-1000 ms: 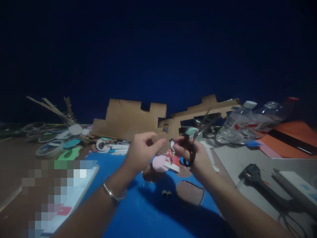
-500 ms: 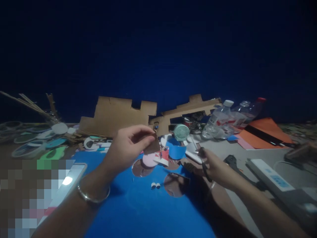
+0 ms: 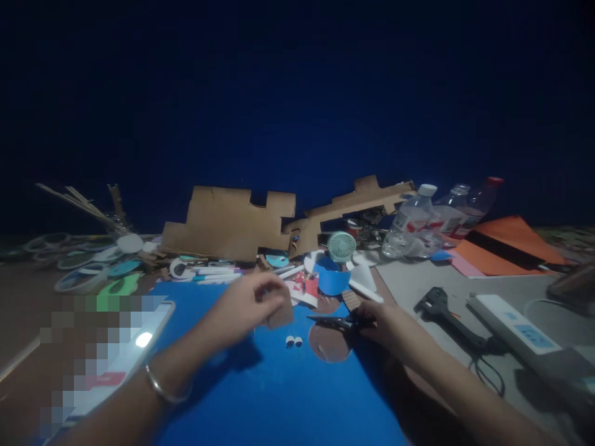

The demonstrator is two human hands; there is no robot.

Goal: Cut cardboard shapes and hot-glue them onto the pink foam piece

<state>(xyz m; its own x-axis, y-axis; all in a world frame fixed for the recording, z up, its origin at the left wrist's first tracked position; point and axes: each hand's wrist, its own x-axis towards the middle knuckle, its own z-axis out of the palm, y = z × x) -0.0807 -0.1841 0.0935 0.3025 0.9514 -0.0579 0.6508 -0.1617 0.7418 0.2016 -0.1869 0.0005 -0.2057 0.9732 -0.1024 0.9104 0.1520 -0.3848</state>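
Note:
Between the thumb and fingers of my left hand (image 3: 253, 303) is a small piece of brown cardboard (image 3: 281, 314), held over the blue mat (image 3: 279, 396). My right hand (image 3: 383, 322) grips a pair of dark scissors (image 3: 332, 320) by the handles, blades pointing left over a brown cardboard disc (image 3: 330, 344). Two small white-and-black googly eyes (image 3: 294, 341) lie on the mat between my hands. A strip of corrugated cardboard (image 3: 352, 301) sits just beyond the scissors.
Large cut cardboard pieces (image 3: 227, 223) stand at the back. A green fan (image 3: 341, 246), blue paper (image 3: 332, 279) and markers (image 3: 218, 272) lie before them. To the right are plastic bottles (image 3: 413, 217), orange paper (image 3: 506, 244), a glue gun (image 3: 453, 319) and a power strip (image 3: 515, 322).
My left hand has come nearer and lower with the cardboard piece. The scissors have swung from upright to nearly level, lowered toward the disc by my right hand. The view has shifted slightly.

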